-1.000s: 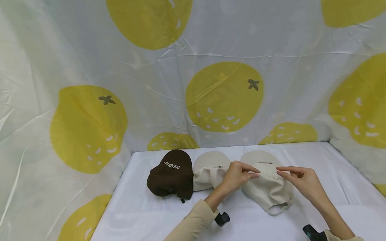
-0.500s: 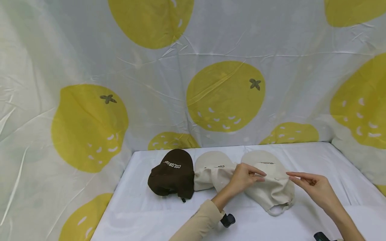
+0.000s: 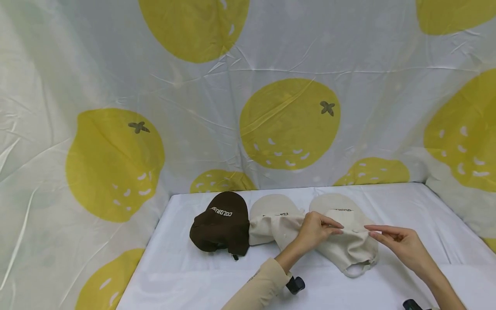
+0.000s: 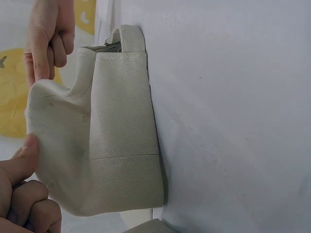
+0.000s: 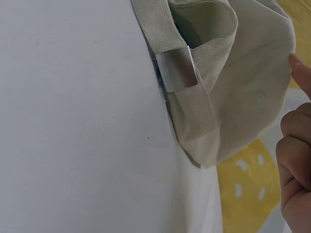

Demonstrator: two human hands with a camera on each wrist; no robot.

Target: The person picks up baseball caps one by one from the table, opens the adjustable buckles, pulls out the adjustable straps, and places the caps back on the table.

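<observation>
A beige baseball cap [image 3: 350, 254] rests on the white table, its crown turned toward me and its strap loop at the near side. My left hand [image 3: 314, 230] pinches the crown's left part with thumb and forefinger. On the other side, my right hand [image 3: 407, 246] pinches the crown's right edge between thumb and forefinger. The left wrist view shows the left thumb pressed on the cap's crown [image 4: 63, 131], with the other fingers folded. A metal buckle [image 5: 177, 70] on the back strap appears in the right wrist view.
To the left, a second beige cap [image 3: 275, 204] is partly hidden by my left hand. Beside it sits a dark brown cap [image 3: 222, 228] with white lettering. A white tabletop [image 3: 174, 275] lies beneath them, and a lemon-print curtain [image 3: 286, 47] hangs behind.
Both hands have shifted right and slightly lower over the right beige cap since a second ago. In the last half second, the right hand has edged slightly left and down. The caps stay put.
</observation>
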